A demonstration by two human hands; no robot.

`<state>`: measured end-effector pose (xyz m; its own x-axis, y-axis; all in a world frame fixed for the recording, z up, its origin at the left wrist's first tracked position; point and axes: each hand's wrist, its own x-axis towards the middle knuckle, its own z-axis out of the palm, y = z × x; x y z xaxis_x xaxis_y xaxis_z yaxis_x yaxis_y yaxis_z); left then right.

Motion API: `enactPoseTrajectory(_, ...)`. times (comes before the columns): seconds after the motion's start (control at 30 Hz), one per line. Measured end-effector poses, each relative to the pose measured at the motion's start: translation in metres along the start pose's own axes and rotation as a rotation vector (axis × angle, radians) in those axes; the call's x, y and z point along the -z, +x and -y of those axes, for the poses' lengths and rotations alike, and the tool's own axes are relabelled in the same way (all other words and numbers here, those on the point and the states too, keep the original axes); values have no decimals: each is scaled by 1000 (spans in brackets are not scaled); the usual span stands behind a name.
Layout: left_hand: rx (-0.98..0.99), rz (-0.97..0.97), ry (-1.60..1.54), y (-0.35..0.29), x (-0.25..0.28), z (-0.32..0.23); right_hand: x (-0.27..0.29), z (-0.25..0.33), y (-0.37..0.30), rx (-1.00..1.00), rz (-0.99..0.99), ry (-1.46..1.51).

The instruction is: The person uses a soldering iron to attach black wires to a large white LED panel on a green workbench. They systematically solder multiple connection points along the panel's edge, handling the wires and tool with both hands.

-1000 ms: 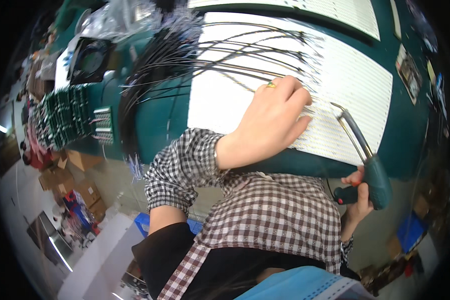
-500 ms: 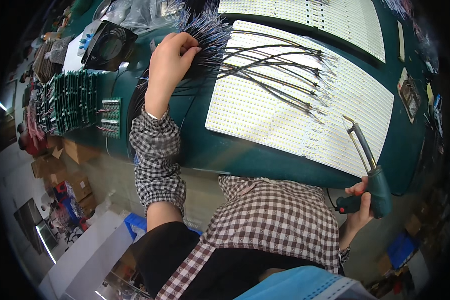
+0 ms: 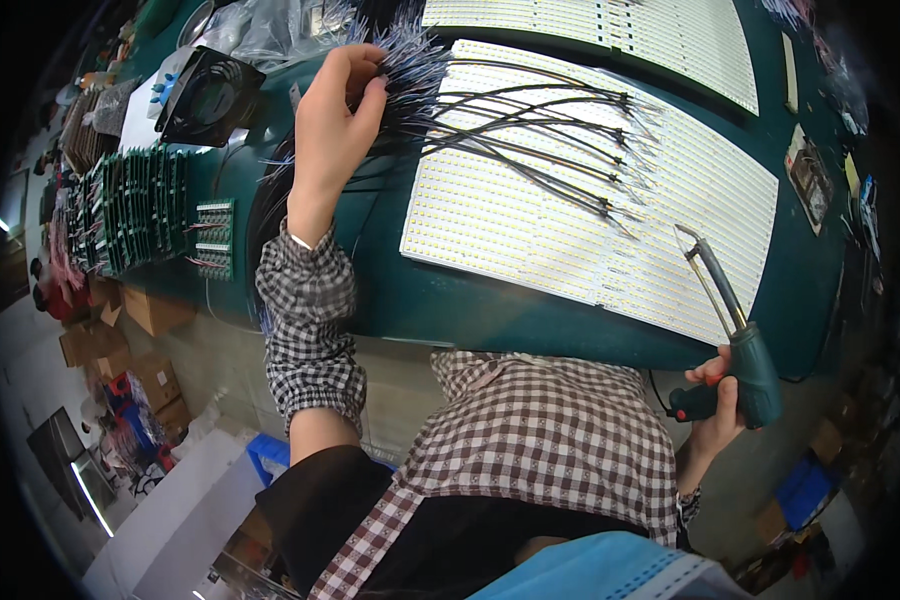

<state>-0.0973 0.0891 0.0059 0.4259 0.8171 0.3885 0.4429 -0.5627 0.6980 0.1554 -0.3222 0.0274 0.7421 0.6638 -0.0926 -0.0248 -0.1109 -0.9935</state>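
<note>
My left hand [image 3: 332, 125] is at the far left of the LED panel, its fingers curled in against the ends of a thick bundle of thin wires [image 3: 410, 65]. Thumb and fingers close on wires there; how many is hidden. In my right hand [image 3: 718, 408], near the table's front edge, is a green soldering gun [image 3: 755, 380], its bent metal tip pointing up and away over the panel. Several black cables with stripped ends [image 3: 530, 125] lie fanned across the white LED panel [image 3: 510, 240].
A second LED panel [image 3: 670, 50] lies behind the first. To the left stand a row of green circuit boards [image 3: 135, 210], a small flat board [image 3: 213, 240] and a black fan [image 3: 210, 95]. Plastic bags [image 3: 285, 35] lie at the back of the green table [image 3: 420, 310].
My left fingers have curled in more, with the hand shifted slightly to the left and up. My right hand still holds the soldering gun, and the whole view has shifted slightly.
</note>
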Motion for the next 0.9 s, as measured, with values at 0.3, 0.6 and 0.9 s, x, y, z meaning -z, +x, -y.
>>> enactPoseTrajectory(0.3, -298, 424, -151, -42, -37, -103, -3, 3, 2, -9, 11, 97)
enactPoseTrajectory(0.6, -419, 555, -242, -74, -98, -117, 5, -4, -3, 28, -60, 123)
enactPoseTrajectory(0.9, -225, 639, 3, -68, -95, -131, 8, -9, -6, 29, -81, 24)
